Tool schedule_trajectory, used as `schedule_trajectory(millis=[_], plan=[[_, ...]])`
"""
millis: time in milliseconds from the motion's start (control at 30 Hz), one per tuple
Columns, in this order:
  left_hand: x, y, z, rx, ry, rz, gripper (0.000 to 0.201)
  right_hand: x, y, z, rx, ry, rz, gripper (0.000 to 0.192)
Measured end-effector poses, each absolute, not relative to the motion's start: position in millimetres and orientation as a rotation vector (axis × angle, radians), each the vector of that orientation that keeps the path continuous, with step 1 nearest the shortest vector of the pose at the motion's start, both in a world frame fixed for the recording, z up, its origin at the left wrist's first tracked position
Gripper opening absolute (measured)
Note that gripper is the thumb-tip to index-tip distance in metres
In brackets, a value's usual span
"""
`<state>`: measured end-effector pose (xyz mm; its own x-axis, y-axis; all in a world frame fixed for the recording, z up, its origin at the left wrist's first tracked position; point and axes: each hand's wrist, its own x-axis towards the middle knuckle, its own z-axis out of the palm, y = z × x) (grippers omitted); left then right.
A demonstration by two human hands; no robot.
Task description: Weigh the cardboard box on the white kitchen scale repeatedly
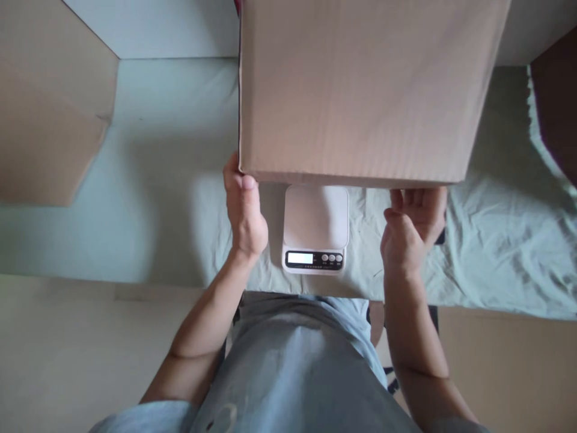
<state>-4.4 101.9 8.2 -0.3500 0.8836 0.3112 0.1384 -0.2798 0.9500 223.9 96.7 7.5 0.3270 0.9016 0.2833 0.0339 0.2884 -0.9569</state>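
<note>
A large brown cardboard box (360,90) fills the upper middle of the head view, held above the table. My left hand (246,210) grips its near left corner, thumb on the near edge and the other fingers partly hidden by the box. Under the near edge, toward the right, my right hand (415,222) supports it with the palm turned up; its fingertips are hidden beneath. Between my hands a white digital kitchen scale (315,219) lies on the cloth with its display lit. The box covers the area just behind the scale.
A pale green cloth (171,240) covers the table. Another cardboard box (49,114) stands at the left. At the far right is a dark brown object (559,102). A white wall or panel (171,27) runs along the back. A small dark item (440,236) shows behind my right wrist.
</note>
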Motion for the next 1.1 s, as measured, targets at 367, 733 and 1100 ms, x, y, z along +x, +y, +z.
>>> schedule_trajectory(millis=[367, 733, 1100], plan=[[-5, 136, -32, 1.215, 1.484, 1.501, 0.047, 222, 134, -32, -1.100, -1.062, 0.925, 0.049], [-19, 130, -66, 1.217, 1.599, 1.456, 0.050, 236, 133, -59, -1.222, -0.980, 0.912, 0.052], [-14, 125, -74, 1.256, 1.552, 1.597, 0.040, 236, 135, -59, -1.251, -1.017, 0.892, 0.044]])
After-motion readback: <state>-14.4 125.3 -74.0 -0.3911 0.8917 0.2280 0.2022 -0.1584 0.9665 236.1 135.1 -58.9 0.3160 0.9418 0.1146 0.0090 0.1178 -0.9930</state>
